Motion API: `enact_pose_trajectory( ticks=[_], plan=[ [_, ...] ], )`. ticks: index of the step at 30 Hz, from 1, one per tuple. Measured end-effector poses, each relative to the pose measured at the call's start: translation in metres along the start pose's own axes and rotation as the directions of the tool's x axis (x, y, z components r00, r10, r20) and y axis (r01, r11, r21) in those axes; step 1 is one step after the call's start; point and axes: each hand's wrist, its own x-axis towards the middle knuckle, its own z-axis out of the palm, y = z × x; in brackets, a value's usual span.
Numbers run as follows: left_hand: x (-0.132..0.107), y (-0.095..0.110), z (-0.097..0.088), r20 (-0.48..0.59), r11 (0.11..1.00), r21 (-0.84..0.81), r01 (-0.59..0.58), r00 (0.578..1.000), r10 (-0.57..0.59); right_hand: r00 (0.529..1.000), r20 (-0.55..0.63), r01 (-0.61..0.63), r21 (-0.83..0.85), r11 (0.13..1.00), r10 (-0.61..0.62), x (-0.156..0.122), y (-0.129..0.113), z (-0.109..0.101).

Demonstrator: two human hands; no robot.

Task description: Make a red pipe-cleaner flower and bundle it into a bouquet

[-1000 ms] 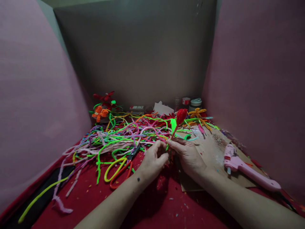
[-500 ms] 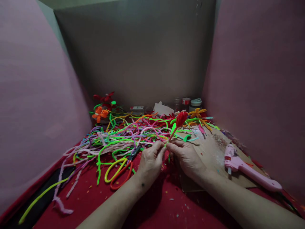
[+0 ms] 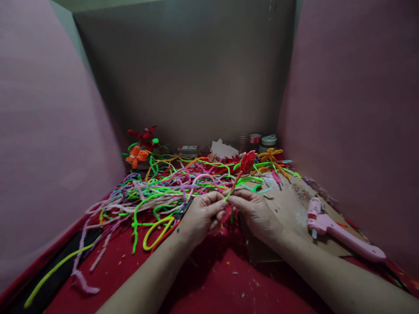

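Between my two hands stands a pipe-cleaner flower (image 3: pixel 248 161) with a red bud, a reddish stem and a green leaf, leaning up and to the right. My left hand (image 3: pixel 203 216) pinches its green lower stem between thumb and forefinger. Close against it, my right hand (image 3: pixel 255 212) grips the same stem with thumb and fingers. The lowest end of the stem is partly hidden by the fingers. Beside my left wrist lie scissors (image 3: pixel 158 233) with yellow and red handles, partly covered by the forearm.
A tangle of coloured pipe cleaners (image 3: pixel 170 185) spreads across the red cloth (image 3: pixel 229 279). At right, a pink glue gun (image 3: pixel 342 233) rests on cardboard (image 3: pixel 291 213). Behind are an orange flower (image 3: pixel 136 157), a yellow flower (image 3: pixel 270 154) and a lidded jar (image 3: pixel 269 141). Pink panels stand on both sides.
My left hand has rolled over, its wrist shifting left across the scissors' red handle. The green leaf has swung from upright to pointing right. Both hands keep hold of the stem.
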Motion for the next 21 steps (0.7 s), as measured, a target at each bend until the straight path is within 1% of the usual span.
enact_pose_trajectory(
  ticks=[3,7,12,15,17,18,19,20,21],
  plan=[
    [0.0009,-0.0006,-0.0021,0.051,0.995,-0.082,0.047,0.998,-0.043,1.0,0.013,-0.024,0.004,1.0,0.024,0.0006,-0.0005,-0.0011],
    [0.0004,-0.0001,-0.0023,0.086,0.988,-0.136,0.076,0.994,-0.065,0.998,0.038,-0.059,0.033,0.998,0.057,0.0005,-0.0017,-0.0006],
    [-0.0005,-0.0002,-0.0035,0.139,0.98,-0.18,0.085,0.988,-0.061,0.993,0.111,-0.054,0.042,0.998,0.049,-0.0013,-0.0049,0.0025],
    [0.0001,0.0008,-0.0031,0.165,0.982,-0.169,0.085,0.985,-0.057,0.993,0.118,-0.025,0.028,0.999,0.021,-0.0011,-0.0037,0.002],
    [0.0007,0.001,-0.0013,0.138,0.994,-0.096,0.053,0.99,-0.04,0.995,0.104,-0.009,0.016,1.0,0.007,-0.0002,-0.0017,0.001],
    [0.0008,0.0006,-0.0001,0.106,1.0,-0.019,0.021,0.994,-0.019,0.995,0.096,-0.002,0.01,1.0,0.001,0.0004,-0.0006,0.0005],
    [0.0006,-0.0003,0.0014,0.059,0.996,0.085,-0.022,0.998,0.017,0.996,0.088,0.011,0.004,1.0,-0.012,0.0009,0.0003,0.0001],
    [0.0002,-0.0019,0.0028,0.001,0.975,0.211,-0.074,0.997,0.075,0.997,0.075,0.031,-0.003,1.0,-0.031,0.0011,0.0009,-0.0001],
    [-0.0005,-0.0042,0.0041,-0.052,0.927,0.352,-0.128,0.986,0.156,0.997,0.053,0.055,-0.006,0.998,-0.054,0.0011,0.001,0.0]
  ],
)
